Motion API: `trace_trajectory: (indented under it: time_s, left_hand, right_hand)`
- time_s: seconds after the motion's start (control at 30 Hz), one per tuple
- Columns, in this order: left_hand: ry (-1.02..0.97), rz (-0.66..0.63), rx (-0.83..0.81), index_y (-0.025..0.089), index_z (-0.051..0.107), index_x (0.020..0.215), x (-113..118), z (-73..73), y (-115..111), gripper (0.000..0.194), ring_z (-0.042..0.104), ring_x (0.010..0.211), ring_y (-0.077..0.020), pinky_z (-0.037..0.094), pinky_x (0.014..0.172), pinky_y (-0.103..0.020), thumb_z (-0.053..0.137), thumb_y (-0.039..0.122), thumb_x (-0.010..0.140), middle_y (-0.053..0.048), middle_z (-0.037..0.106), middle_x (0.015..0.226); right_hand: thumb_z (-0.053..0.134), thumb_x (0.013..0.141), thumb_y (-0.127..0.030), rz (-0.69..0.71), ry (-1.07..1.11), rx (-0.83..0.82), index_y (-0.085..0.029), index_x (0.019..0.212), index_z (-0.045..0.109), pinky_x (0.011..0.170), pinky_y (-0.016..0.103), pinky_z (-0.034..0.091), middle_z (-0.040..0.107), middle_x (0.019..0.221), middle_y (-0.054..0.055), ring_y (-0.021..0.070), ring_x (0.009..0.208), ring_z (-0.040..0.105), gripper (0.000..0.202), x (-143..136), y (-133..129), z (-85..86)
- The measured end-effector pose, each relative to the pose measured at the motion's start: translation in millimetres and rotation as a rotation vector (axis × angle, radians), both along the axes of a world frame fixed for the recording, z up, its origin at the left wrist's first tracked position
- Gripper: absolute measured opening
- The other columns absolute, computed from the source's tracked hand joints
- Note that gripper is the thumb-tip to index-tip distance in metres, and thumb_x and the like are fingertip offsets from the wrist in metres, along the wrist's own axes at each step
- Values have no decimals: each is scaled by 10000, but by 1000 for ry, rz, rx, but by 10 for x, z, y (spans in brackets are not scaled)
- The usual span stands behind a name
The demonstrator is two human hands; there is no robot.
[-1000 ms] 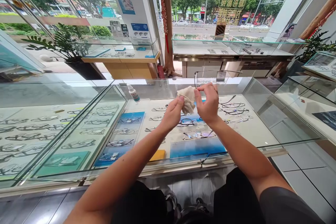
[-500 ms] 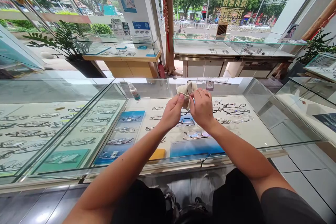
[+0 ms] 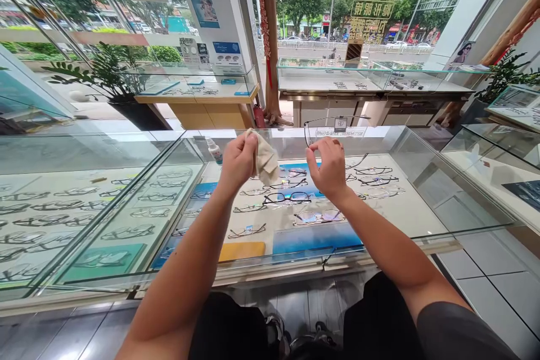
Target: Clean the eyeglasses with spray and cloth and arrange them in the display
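Observation:
My left hand (image 3: pixel 238 162) is closed around a beige cleaning cloth (image 3: pixel 266 162), whose loose end hangs down on the right. Apart from it, my right hand (image 3: pixel 329 167) pinches a pair of thin dark-framed eyeglasses (image 3: pixel 306 130) between thumb and fingers. One long temple stretches to the right above this hand, with a small square tag (image 3: pixel 341 123) by it. The fingers hide part of the frame. Both hands are above a glass display case (image 3: pixel 396 202). A small spray bottle (image 3: pixel 214 151) stands on the glass just left of my left hand.
Rows of eyeglasses (image 3: pixel 287 197) lie inside the case under the glass. A printed sheet (image 3: pixel 354 132) lies at its far edge. More display cases (image 3: pixel 198 98) stand by the windows, with a wooden trunk (image 3: pixel 270 39) between them and a potted plant (image 3: pixel 135 109) at the left.
My hands have moved apart. The cloth has come away from the eyeglasses and gone left with my left hand. The eyeglasses are raised slightly in my right hand.

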State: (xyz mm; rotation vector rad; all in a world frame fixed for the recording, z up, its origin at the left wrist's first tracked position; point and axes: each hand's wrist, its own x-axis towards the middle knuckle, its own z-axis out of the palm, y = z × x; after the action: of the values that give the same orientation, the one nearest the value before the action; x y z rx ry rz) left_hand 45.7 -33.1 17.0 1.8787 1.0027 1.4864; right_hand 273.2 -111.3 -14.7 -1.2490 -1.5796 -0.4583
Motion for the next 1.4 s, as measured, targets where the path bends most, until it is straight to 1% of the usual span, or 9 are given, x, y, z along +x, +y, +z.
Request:
trace_trajectory:
  time_s: [0.2,0.37,0.47,0.6,0.83,0.9,1.0,1.13,1.4]
  left_hand:
    - [619,319,-152,232,443,618,-356,197,66,536,504,638,-216,342,658,-355,439,549,1050,-45,556,612]
    - [1047,328,-404,224,670,693,-612,13,342,460,670,770,-316,490,739,-404,588,616,919,-147,750,776]
    - [1115,335,-506,227,626,617,-750,-134,502,465,692,759,-343,548,794,-473,742,643,791,-143,716,687]
    - [1123,411,-551,219,590,587,-749,-156,468,539,714,774,-382,564,830,-561,752,683,808,-141,687,646]
    - [1091,454,-466,199,715,768,-471,36,153,525,751,982,-467,545,864,-556,560,661,964,-245,788,882]
    - [1001,472,-302,190,756,898,-394,57,96,459,744,1029,-464,543,910,-566,574,604,975,-242,806,966]
    - [702,432,174,188,750,1171,-242,51,12,377,695,1234,-437,496,1079,-591,592,488,1005,-227,793,1258]
    - [349,279,592,233,642,1442,-2,-3,-128,532,594,1461,-393,403,1250,-571,721,461,967,-189,654,1574]
    - [273,114,567,261,636,1497,189,-73,-285,869,507,1579,-421,344,1343,-577,906,664,775,-166,619,1636]
  right_hand:
    - [519,1082,-254,93,50,-52,-253,928,561,864,424,448,701,968,82,264,945,587,160,9,-3,38]
    - [511,1078,-263,153,94,-86,-257,930,555,882,434,473,691,977,82,262,959,585,155,32,1,58]
    - [511,1074,-269,191,130,-89,-258,929,549,898,432,485,680,969,75,253,951,583,151,44,7,65]
    - [506,1072,-279,220,161,-92,-259,919,531,883,419,484,656,947,64,240,927,571,156,72,36,65]
    - [490,1087,-342,268,303,-156,-249,1005,580,924,440,522,738,1029,81,241,974,653,154,194,89,93]
    - [501,1096,-355,319,344,-158,-252,1030,590,962,451,534,773,1054,82,238,998,690,152,222,69,134]
    - [521,1107,-384,412,383,-153,-261,1022,583,971,439,549,774,1024,61,223,987,705,162,240,18,204]
    - [532,1118,-448,557,415,-214,-273,1035,596,998,440,558,759,1029,48,216,1011,708,203,252,-36,271]
    - [609,1093,-528,882,435,-483,-260,976,617,918,430,563,722,909,25,209,905,679,293,290,-84,322]
